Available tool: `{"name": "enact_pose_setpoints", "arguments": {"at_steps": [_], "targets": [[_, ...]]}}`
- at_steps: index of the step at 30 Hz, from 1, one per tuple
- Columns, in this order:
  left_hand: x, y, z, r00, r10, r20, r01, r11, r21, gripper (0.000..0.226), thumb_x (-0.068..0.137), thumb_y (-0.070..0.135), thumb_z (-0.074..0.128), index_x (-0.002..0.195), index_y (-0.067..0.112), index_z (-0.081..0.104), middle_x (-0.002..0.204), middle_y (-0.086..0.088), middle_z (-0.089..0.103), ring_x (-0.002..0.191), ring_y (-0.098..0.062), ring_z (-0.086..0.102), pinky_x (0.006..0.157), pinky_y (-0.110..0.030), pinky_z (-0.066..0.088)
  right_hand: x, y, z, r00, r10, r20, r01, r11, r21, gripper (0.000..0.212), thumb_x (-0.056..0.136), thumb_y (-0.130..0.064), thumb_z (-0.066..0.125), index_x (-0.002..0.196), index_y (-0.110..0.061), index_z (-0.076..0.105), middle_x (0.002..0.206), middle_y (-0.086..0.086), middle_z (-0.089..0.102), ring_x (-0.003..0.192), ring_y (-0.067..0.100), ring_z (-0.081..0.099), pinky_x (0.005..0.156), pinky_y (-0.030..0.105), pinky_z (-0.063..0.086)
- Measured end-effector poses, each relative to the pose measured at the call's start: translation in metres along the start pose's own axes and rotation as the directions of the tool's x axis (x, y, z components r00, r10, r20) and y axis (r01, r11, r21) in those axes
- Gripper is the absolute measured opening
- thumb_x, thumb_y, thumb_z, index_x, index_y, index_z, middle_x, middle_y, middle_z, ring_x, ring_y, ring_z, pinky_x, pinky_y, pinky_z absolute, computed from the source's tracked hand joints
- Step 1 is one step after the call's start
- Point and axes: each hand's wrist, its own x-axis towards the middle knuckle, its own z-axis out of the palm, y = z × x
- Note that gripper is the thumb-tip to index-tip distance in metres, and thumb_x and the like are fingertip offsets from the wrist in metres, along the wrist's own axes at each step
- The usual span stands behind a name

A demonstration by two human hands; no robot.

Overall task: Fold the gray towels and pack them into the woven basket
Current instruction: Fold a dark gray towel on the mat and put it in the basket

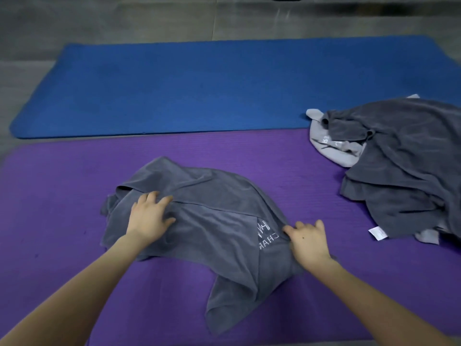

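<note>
Left grip (149, 218) rests released on one gray towel (212, 196); right grip (309, 239) pinches its edge.

Visible body: two arms, wrist to mid-forearm | left forearm (82, 283) bare, unsleeved | left hand (149, 221) bare | right forearm (369, 293) bare, unsleeved | right hand (309, 242) bare, one small dark dot (302, 238) on its back | fingers (166, 199) slim, nail detail too blurred to tell

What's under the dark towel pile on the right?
A lighter gray towel pokes out of the pile at far left, a white tag at its near edge; purple mat lies beneath. Anything deeper is hidden.
</note>
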Motion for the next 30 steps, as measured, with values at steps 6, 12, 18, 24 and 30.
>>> {"name": "enact_pose_setpoints", "arguments": {"at_steps": [6, 12, 18, 24, 30], "targets": [[0.013, 0.018, 0.007, 0.981, 0.136, -0.138, -0.154, 0.979, -0.13, 0.05, 0.067, 0.023, 0.082, 0.113, 0.013, 0.067, 0.115, -0.022, 0.059, 0.108, -0.044, 0.053, 0.091, -0.053, 0.045, 0.006, 0.116, 0.003, 0.957, 0.27, -0.107, -0.282, 0.951, -0.125, 0.025, 0.064, -0.009, 0.044, 0.056, -0.006, 0.066, 0.056, 0.017, 0.051, 0.055, 0.031, 0.056, 0.072, 0.042, 0.027], [0.025, 0.021, 0.009, 0.96, 0.073, -0.271, -0.136, 0.966, -0.219, 0.04, 0.081, 0.035, 0.055, 0.11, 0.011, 0.066, 0.109, -0.016, 0.063, 0.1, -0.04, 0.058, 0.086, -0.05, 0.047, 0.03, 0.118, -0.022, 0.923, 0.363, -0.125, -0.384, 0.865, -0.323, 0.026, 0.078, -0.006, 0.049, 0.089, -0.011, 0.073, 0.088, 0.021, 0.06, 0.089, 0.038, 0.054, 0.101, 0.056, 0.02], [0.036, -0.026, 0.005, 0.939, -0.327, -0.103, 0.29, 0.918, -0.271, 0.048, 0.083, -0.001, 0.049, 0.13, 0.01, 0.053, 0.127, -0.024, 0.052, 0.11, -0.046, 0.048, 0.093, -0.047, 0.039, 0.079, -0.032, -0.039, 0.987, -0.089, -0.135, 0.102, 0.991, 0.087, 0.06, 0.048, -0.042, 0.088, 0.102, -0.021, 0.072, 0.093, 0.008, 0.069, 0.082, 0.03, 0.066, 0.089, 0.058, 0.044], [0.042, -0.071, -0.005, 0.894, -0.444, -0.065, 0.406, 0.862, -0.304, 0.061, 0.075, -0.004, 0.047, 0.131, 0.02, 0.053, 0.135, -0.013, 0.048, 0.118, -0.04, 0.042, 0.097, -0.045, 0.037, 0.107, -0.092, -0.031, 0.933, -0.357, -0.043, 0.356, 0.934, -0.018, 0.062, 0.041, -0.057, 0.086, 0.096, -0.031, 0.075, 0.087, 0.002, 0.071, 0.077, 0.028, 0.066, 0.09, 0.066, 0.04], [0.042, -0.12, -0.005, 0.996, -0.046, 0.078, 0.073, 0.917, -0.393, 0.045, 0.074, 0.002, 0.066, 0.116, 0.019, 0.067, 0.114, -0.005, 0.064, 0.108, -0.026, 0.057, 0.09, -0.031, 0.041, 0.119, -0.086, -0.012, 0.87, -0.417, -0.261, 0.436, 0.9, 0.014, 0.027, 0.052, -0.034, 0.089, 0.075, -0.028, 0.076, 0.08, -0.001, 0.069, 0.07, 0.026, 0.062, 0.096, 0.058, 0.037]]}}
